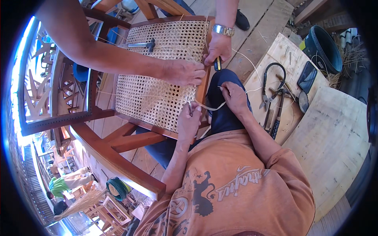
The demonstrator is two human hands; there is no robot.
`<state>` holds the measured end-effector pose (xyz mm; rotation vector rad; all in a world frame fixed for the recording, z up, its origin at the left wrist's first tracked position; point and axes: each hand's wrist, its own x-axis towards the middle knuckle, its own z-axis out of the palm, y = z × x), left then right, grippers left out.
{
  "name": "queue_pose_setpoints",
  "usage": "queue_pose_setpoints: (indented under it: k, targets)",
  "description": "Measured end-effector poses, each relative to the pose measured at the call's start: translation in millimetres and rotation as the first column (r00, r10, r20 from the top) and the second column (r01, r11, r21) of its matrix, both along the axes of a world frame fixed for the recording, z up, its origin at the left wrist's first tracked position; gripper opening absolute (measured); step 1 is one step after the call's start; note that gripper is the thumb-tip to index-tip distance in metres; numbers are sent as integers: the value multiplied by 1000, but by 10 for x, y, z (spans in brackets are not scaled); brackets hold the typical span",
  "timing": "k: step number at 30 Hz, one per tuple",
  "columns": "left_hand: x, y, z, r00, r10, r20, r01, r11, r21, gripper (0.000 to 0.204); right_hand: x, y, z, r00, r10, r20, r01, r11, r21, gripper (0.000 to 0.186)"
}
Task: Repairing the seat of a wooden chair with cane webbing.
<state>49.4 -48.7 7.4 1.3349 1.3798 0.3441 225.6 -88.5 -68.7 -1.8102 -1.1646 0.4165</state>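
Note:
A woven cane seat panel (pixel 157 47) in a reddish-brown wooden chair frame lies before me. My left hand (pixel 189 120) is closed at the panel's near right edge, around a slim, shiny metal tool (pixel 191 107) whose kind I cannot make out. My right hand (pixel 235 98) is above my knee, finger and thumb pinched on a pale cane strand (pixel 212 108) that loops from the seat edge. Opposite me, a co-worker's hand (pixel 183 72) presses on the cane by the rail. Their other hand (pixel 219 47), with a wristwatch, holds a yellow-and-black cutter (pixel 217 63).
A hammer (pixel 141 45) lies on the cane. To the right, a wooden board (pixel 256 80) bears shears (pixel 265 100), other hand tools and a phone (pixel 307 76). Behind it is a dark green bucket (pixel 323 49). Chair frames and another person (pixel 65 185) are at left.

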Motion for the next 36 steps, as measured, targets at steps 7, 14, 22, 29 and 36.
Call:
queue_pose_setpoints:
  k: [7,14,22,29,36]
  targets:
    - [27,10,151,919,-210,-333,354,810,467,30,-6,25,20,998,8,58,-5,998,-59,13]
    - [-487,-128,-10,952,-159,-260,257,878,405,22,-9,82,33,993,46,104,-20,971,-239,15]
    - [-790,-155,-143,996,-74,-40,80,980,183,15,-137,168,17,979,35,201,26,956,-292,14]
    - [-814,-140,-129,999,-30,21,28,992,122,15,-264,95,-15,942,-86,324,104,994,-37,10]
    - [-804,-111,-107,998,33,48,-34,999,17,17,-180,135,-137,953,-94,288,104,994,-19,10]
